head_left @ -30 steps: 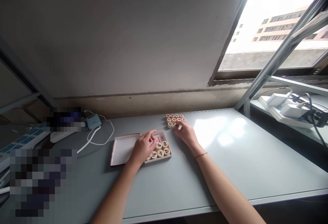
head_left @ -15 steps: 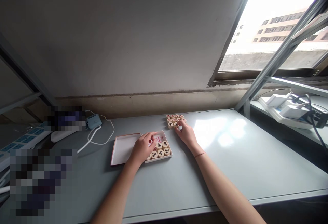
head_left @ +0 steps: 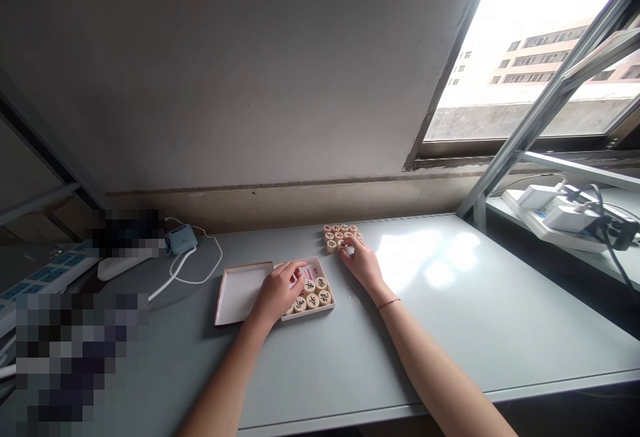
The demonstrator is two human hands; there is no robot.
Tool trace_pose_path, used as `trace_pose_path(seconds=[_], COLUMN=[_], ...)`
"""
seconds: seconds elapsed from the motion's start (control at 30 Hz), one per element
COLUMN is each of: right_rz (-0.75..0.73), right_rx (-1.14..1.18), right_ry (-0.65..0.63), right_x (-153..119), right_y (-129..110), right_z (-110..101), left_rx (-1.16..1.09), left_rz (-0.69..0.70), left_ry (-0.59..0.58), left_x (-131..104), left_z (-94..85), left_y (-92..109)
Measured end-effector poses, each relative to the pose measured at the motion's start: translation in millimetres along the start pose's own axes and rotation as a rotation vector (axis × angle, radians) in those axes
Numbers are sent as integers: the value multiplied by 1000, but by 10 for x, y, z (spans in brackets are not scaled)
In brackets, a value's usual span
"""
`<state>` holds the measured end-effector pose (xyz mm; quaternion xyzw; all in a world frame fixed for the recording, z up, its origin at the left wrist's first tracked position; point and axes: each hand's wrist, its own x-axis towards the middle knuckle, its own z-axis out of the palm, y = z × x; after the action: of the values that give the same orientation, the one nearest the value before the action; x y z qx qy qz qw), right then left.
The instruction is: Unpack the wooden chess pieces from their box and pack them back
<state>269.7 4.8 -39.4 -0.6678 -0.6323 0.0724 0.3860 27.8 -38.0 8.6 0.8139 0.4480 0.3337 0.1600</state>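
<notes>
My right hand (head_left: 364, 263) reaches to the front row of a block of round wooden xiangqi pieces (head_left: 344, 235) at the back of the desk. Its fingers and thumb close around a xiangqi piece (head_left: 341, 245), partly hidden by them. My left hand (head_left: 280, 292) hovers over the left part of an open shallow box (head_left: 327, 290), thumb and fingers apart with nothing seen between them. Several black-marked xiangqi pieces (head_left: 313, 301) lie inside, near the front and right; my left hand covers part of the contents. Left of the box lies its lid (head_left: 242, 293), inner side up.
Everything stands on a grey desk (head_left: 440, 330) against the wall. To the left are a blue adapter (head_left: 183, 240), white cables (head_left: 173, 278) and a power strip (head_left: 47, 273). Another loaded power strip (head_left: 555, 220) sits on the right, beyond a slanted metal post (head_left: 500, 167).
The view has shifted slightly. Both hands keep nearly the same places, the right at the front row of pieces and the left over the box.
</notes>
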Motion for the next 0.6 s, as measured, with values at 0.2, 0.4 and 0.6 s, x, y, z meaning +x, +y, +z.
trace_pose_path(seconds=[0.2,0.4,0.6], right_rz=[11,10,-64], right_rx=[0,-12,61], right_ry=[-3,-16,16], right_x=[5,9,-86], right_y=[-7,-17,-276], right_z=[2,-13,-161], left_rx=[-4,-2,213], left_rz=[2,9,-9], left_ry=[-14,-41,-30], left_x=[-1,5,-4], left_z=[4,-5,30], left_y=[3,22,74])
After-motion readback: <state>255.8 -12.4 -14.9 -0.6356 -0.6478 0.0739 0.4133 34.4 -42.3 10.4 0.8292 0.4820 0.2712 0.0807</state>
